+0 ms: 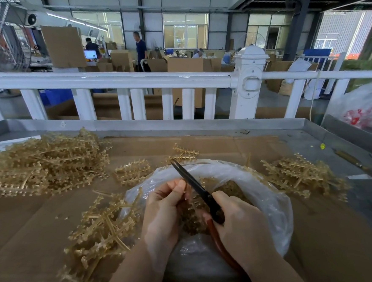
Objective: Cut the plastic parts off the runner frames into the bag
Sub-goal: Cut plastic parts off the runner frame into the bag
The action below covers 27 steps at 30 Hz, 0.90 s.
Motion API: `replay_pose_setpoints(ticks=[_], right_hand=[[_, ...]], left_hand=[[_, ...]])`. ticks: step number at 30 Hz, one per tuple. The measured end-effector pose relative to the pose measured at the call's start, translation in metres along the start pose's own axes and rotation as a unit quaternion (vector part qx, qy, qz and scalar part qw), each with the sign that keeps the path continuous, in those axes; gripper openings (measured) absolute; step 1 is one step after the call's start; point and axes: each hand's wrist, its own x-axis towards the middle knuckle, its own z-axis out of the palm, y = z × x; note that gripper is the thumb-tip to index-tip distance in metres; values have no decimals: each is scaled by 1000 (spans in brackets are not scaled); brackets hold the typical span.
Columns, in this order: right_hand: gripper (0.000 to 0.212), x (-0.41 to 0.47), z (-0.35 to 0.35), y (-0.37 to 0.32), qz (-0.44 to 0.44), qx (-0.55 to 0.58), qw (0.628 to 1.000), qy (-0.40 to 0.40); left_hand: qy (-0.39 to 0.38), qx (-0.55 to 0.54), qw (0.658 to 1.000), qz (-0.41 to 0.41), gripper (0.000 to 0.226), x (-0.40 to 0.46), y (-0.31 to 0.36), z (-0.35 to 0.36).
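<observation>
My right hand [239, 223] grips black scissors [195, 186] with red-brown handles, blades pointing up and away to the left. My left hand [165, 210] pinches a small amber runner frame [190, 203] just beside the blades, over the open clear plastic bag [271, 203]. Cut amber parts [230, 188] lie inside the bag. The frame in my fingers is mostly hidden by both hands.
A big heap of amber runner frames [45, 164] lies at the left, more frames [101, 230] beside the bag, others [302, 174] at the right. Cardboard [21, 229] covers the metal table [346, 143]. A white railing [132, 80] stands behind.
</observation>
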Motion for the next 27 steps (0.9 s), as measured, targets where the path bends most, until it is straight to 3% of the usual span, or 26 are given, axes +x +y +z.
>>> replay_pose_setpoints(ticks=[7,18,23,27], right_hand=[[28,-2,5,2,12,-20,999,31],[12,3,0,0,46,122,985,117],[21,10,-6,-12,-5,176,982,69],[17,15,-7,-11,3,169,983,74]], left_hand=[[47,-21,999,-7,9,5,-1,-5],[71,33,996,31,5,5,-2,0],[43,99,993,53,9,-4,0,10],[-18,58,998,22,17,-10,8,17]])
